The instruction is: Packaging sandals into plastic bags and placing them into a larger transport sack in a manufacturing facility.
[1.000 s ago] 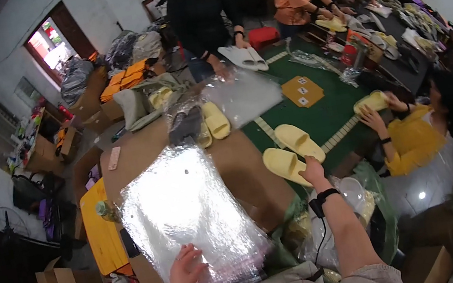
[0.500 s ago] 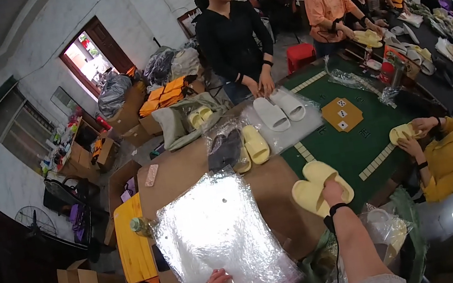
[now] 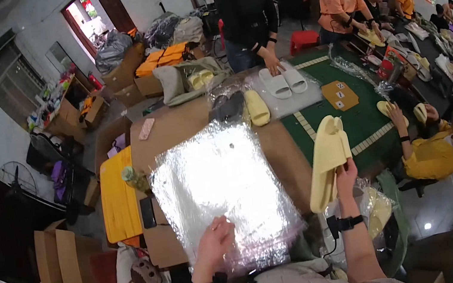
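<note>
Right now, the pale yellow slippers (image 3: 329, 163) are up in the air, tilted, by the brown table (image 3: 284, 158). The right hand (image 3: 347, 178) is closed around them. The left hand (image 3: 217, 241) is loose, its fingers a bit bent, at the near end of the shiny clear bags (image 3: 217, 173); I cannot tell if it touches them. Farther off, a person in black (image 3: 246, 11) reaches to white slippers (image 3: 284, 81).

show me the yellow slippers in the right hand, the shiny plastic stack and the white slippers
Yellow slippers (image 3: 327, 163), head view: middle of the held pair.
Shiny plastic stack (image 3: 214, 177), head view: middle of its top sheet.
White slippers (image 3: 276, 85), head view: middle of the left slipper.
</note>
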A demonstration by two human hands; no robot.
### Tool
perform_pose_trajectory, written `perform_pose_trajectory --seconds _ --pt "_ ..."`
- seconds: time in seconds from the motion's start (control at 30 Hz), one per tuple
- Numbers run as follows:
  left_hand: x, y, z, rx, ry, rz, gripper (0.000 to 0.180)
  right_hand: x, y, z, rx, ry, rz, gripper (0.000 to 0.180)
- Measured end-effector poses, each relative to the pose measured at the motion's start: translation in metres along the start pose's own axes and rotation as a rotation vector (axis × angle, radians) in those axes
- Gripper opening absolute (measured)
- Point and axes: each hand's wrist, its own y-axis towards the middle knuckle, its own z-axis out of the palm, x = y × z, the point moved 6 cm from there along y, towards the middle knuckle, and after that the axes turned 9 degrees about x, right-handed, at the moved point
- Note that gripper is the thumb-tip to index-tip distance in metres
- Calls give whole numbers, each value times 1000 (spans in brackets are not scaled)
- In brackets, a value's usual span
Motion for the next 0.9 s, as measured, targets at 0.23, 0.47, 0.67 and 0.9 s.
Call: perform_pose_trajectory --seconds 0.23,0.47,0.67,0.9 --pt "-33 -7 -12 107 192 151 75 93 -112 16 61 256 -100 35" --pt "-6 -17 6 73 305 265 62 137 -191 36 63 -102 -108 25" --pt "-25 -11 -10 88 144 314 40 182 -227 41 76 -555 -86 19" --pt "-8 -3 -13 39 -252 168 40 192 -250 100 536 -710 75 24"
